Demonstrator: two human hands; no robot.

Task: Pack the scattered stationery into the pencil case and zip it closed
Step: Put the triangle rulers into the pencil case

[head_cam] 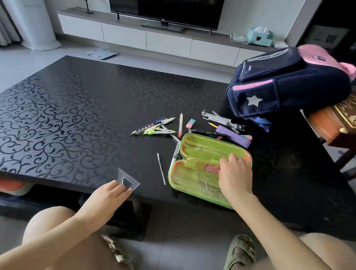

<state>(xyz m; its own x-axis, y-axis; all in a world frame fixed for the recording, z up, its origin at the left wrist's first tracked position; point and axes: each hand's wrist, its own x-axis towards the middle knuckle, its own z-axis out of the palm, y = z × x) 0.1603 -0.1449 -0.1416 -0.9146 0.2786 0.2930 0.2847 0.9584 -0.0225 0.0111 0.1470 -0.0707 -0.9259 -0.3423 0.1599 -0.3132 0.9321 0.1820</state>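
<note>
A green pencil case (195, 146) lies open on the black table, right of centre. My right hand (235, 175) rests inside it, fingers spread over the middle divider, holding nothing that I can see. Near the table's front edge my left hand (107, 195) pinches a clear triangular set square (127, 179). A thin metal rod (161, 169) lies just left of the case. Behind the case lie pens and pencils (152, 124), a green compass (159, 131), a pink pen (180, 125), an eraser (190, 123), a purple case (233, 137) and metal tools (220, 119).
A navy and pink backpack (286, 84) leans at the table's right back corner against a wooden side table (348, 120). The black patterned table (66, 113) spreads left. A TV cabinet (160, 37) stands beyond. My knees and sandalled feet are below the front edge.
</note>
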